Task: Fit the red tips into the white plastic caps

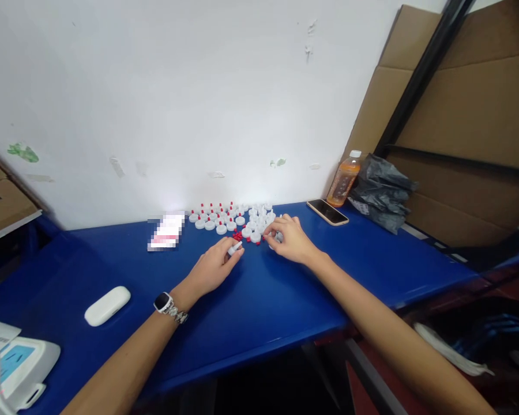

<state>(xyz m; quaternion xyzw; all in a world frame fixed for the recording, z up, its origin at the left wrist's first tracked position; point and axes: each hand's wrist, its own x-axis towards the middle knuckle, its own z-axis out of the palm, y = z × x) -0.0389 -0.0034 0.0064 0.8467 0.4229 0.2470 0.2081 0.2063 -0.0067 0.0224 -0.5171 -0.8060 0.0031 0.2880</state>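
Along a white wall [199, 104] marked with scraps of tape and chipped greenish patches, works at a blue table [285, 305] with a smooth, faintly shiny top. Holds a white nozzle piece [234, 248] in the left hand [211, 265], between thumb and bent fingers, with the slim end pointing right. Wears a watch [163, 302] with a metal bracelet on the same wrist. Bends the right hand [292, 239] over the near side of the bare white caps [255, 236], with fingers narrow; cannot tell about a grip on any piece. Left of these, white caps with red tips [221, 228], upright in loose rows near the wall; between the hands, a heap of loose red tips [237, 236].

Far right on the tabletop, a phone [327, 211] lying flat, a bottle [343, 180] of orange drink and a crumpled black bag [378, 187]. Beyond, brown cardboard [476, 98] and a slanting black bar [419, 75]. Near left, a white oblong case [108, 305] and a white device [43, 354] with a blue panel.

On the bottle label, pale lettering too small to read; on the box [8, 202] at far left, dark print, equally unreadable; on the white-and-pink packet [166, 230], only blurred blocks.
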